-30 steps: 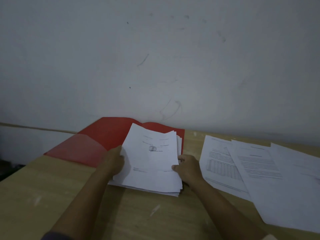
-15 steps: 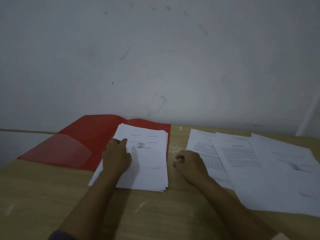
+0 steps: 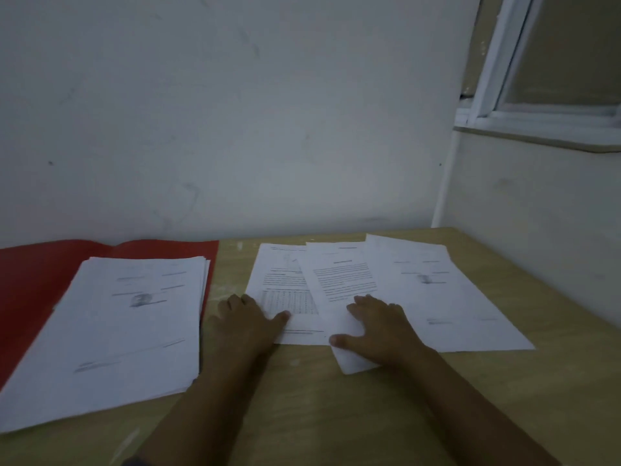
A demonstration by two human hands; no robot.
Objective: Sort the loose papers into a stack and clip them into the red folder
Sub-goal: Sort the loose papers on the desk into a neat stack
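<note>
— Where are the grips?
— On the counter (image 3: pixel 319 415): left grip (image 3: pixel 247 322) flat, thumb on the loose sheets (image 3: pixel 437 297); right grip (image 3: pixel 379 327) flat on them, fingers spread.
— And the stack (image 3: pixel 127 324)?
— Left of both, untouched, overlapping the open folder (image 3: pixel 30 280).

A plain, dim room used for paperwork, either an office corner or a home study. A pale wooden worktop (image 3: pixel 319 415) is pushed into the corner of scuffed white walls (image 3: pixel 235 112). A white-framed window (image 3: pixel 554 62) sits high on the right. Printed sheets (image 3: pixel 437 297) and a red folder (image 3: pixel 33 280) lie on the worktop.
</note>
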